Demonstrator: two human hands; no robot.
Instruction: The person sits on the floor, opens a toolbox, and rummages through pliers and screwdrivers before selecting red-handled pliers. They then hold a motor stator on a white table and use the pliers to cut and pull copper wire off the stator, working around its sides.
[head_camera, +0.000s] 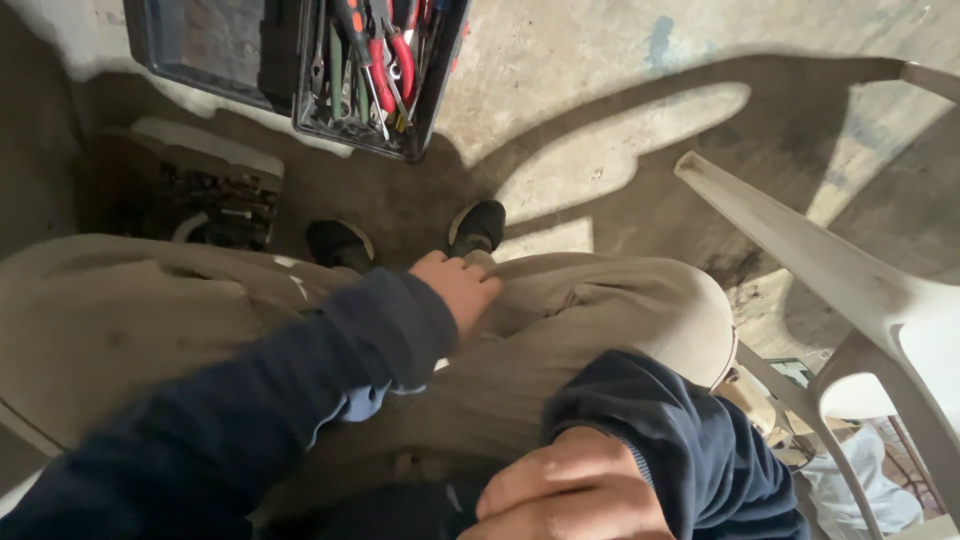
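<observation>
I am seated, looking down at my lap in beige trousers (600, 320). My left hand (460, 285), in a navy sleeve, reaches forward. It rests on the trousers between my knees, fingers curled down against the cloth with nothing seen in them. Close to the camera at the bottom edge, my right hand (570, 490) lies at my waist. Its fingers are curled inward over something dark, and what lies under them is hidden. My black shoes (478, 226) stand on the concrete floor below the knees.
An open dark toolbox (425, 105) holding red-handled pliers and wrenches lies on the floor at the top. A dark container with a white rim (205, 150) sits at the left. A white plastic chair (830, 270) stands at the right, with bags under it.
</observation>
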